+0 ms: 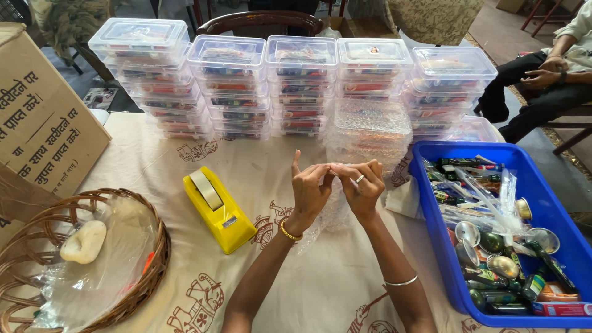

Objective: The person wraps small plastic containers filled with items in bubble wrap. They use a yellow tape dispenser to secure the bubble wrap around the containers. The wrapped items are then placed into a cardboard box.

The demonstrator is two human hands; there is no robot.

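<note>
Both hands' grip (pixel 336 169) pinches clear tape (pixel 336 165) above bubble wrap (pixel 333 213)

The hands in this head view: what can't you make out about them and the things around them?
- Between left hand and right hand: whatever the fingertips pinch, too small.
- Clear boxes: contents blurred behind plastic.
- Wicker basket: cut by the left edge.
- Seated person: cut by the right edge.

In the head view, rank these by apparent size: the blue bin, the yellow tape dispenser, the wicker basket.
1-2. Blue bin and wicker basket: similar, both cut off by the frame, so unranked.
3. Yellow tape dispenser: clearly smallest.
</note>
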